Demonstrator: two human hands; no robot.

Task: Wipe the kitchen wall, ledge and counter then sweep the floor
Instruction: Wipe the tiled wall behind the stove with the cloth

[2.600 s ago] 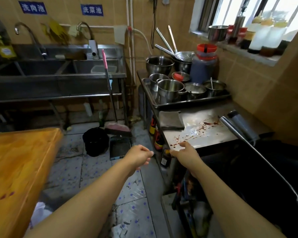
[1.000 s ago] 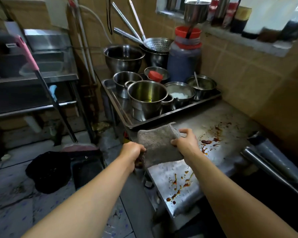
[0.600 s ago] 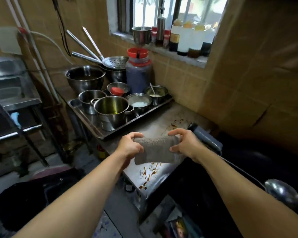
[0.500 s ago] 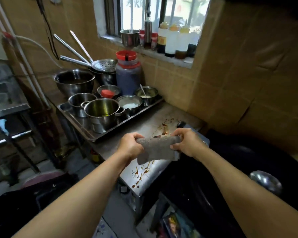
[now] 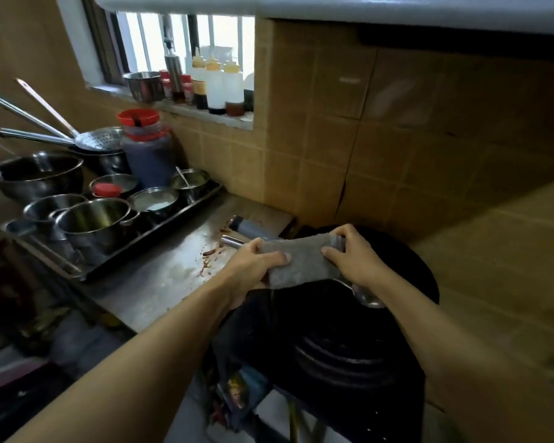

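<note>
Nearest us, both forearms reach forward. Our left hand (image 5: pixel 256 266) grips the left end of the grey cloth (image 5: pixel 296 262), thumb curled over its top edge; our right hand (image 5: pixel 352 259) pinches the right end. The cloth is stretched between them, its long axis running 9 to 3 o'clock, its lower part hanging free over the black wok (image 5: pixel 406 276), where a ladle (image 5: pixel 365 298) rests.

At 9 o'clock of the left hand, just beside it, lies the steel table (image 5: pixel 160 279) with brown sauce stains (image 5: pixel 210 255). The left hand is nearer those.

Beyond, at 12 to 1 o'clock, stands the tiled wall (image 5: pixel 349 148); at 11 o'clock, the window ledge (image 5: pixel 205 115) with bottles (image 5: pixel 216 86). We judge wiping not yet begun.
</note>
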